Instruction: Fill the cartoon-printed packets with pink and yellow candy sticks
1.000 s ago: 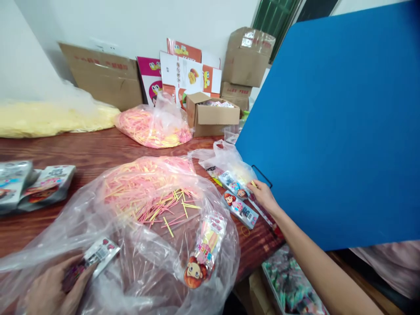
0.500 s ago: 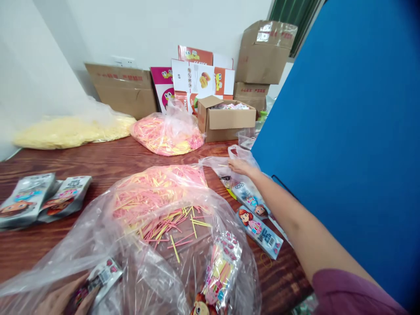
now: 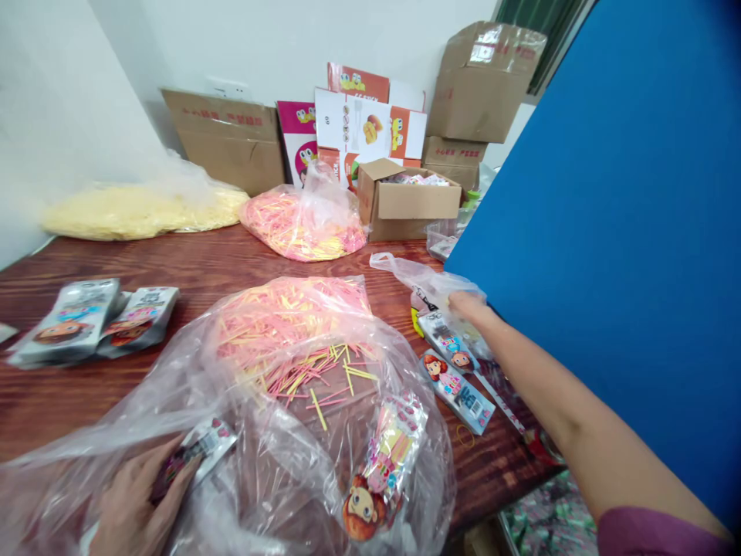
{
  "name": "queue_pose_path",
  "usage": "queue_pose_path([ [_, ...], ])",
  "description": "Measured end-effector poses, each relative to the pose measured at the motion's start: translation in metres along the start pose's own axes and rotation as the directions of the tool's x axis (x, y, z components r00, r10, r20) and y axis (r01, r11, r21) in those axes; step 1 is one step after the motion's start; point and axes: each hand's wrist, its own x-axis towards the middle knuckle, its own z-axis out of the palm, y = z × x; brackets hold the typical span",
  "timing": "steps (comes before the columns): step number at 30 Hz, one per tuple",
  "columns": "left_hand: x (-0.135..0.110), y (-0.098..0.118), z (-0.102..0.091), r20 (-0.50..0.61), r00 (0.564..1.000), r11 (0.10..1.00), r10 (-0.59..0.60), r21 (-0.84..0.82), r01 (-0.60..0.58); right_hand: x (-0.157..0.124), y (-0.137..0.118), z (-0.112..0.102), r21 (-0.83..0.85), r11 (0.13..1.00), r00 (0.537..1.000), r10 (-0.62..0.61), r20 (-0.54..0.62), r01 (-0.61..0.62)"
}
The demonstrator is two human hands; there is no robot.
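Observation:
A big clear plastic bag (image 3: 278, 432) of pink and yellow sticks (image 3: 289, 332) lies open in front of me on the wooden table (image 3: 191, 270). My left hand (image 3: 136, 506), at the bottom left, holds a printed packet (image 3: 200, 452) against the bag. A filled cartoon packet (image 3: 385, 463) lies in the bag's mouth. My right hand (image 3: 468, 309) reaches into a small clear bag (image 3: 425, 282) at the right, above flat cartoon packets (image 3: 457, 378). The hand's fingers are hidden by the plastic.
Stacks of packets (image 3: 93, 320) lie at the left. At the back are a bag of yellow sticks (image 3: 139, 208), a bag of pink sticks (image 3: 301, 224), an open carton (image 3: 408, 201) and stacked boxes (image 3: 480, 85). A large blue board (image 3: 625, 216) stands at the right.
My right hand went from the flat packets out to the small bag's far end, then drew back a little into that bag. The left hand kept holding its packet.

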Motion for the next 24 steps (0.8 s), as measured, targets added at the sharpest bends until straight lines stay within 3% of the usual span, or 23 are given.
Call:
queue_pose_path([
  [4,0.004,0.020,-0.009,0.013,0.999,0.999,0.033,-0.036,-0.033,-0.030,-0.017,-0.025,0.019,0.995,0.973,-0.091,-0.212,0.097],
  [6,0.008,0.027,-0.012,0.014,1.000,1.000,0.004,-0.018,-0.003,-0.055,-0.043,-0.027,0.044,0.968,0.929,-0.225,-0.295,0.248],
  [8,0.013,0.031,-0.015,0.029,0.999,0.999,-0.026,0.036,0.025,-0.087,-0.081,-0.020,0.166,0.761,0.765,-0.562,-0.314,0.627],
  [9,0.016,0.033,-0.017,0.046,0.998,0.997,-0.041,0.072,0.038,-0.104,-0.104,-0.013,0.220,0.640,0.676,-0.684,-0.272,0.736],
  [11,0.022,0.038,-0.022,0.088,0.995,0.992,-0.056,0.119,0.046,-0.134,-0.151,0.001,0.265,0.451,0.510,-0.831,-0.224,0.852],
  [12,0.025,0.040,-0.025,0.103,0.993,0.991,-0.055,0.128,0.042,-0.144,-0.173,0.008,0.261,0.407,0.465,-0.857,-0.223,0.875],
  [16,0.036,0.053,-0.042,0.123,0.992,0.998,-0.005,0.068,-0.003,-0.155,-0.235,0.015,0.177,0.417,0.451,-0.858,-0.248,0.891],
  [24,0.043,0.080,-0.059,0.157,0.984,0.995,-0.088,-0.042,0.096,-0.136,-0.284,0.013,-0.143,0.366,0.344,-0.926,-0.157,0.920],
])
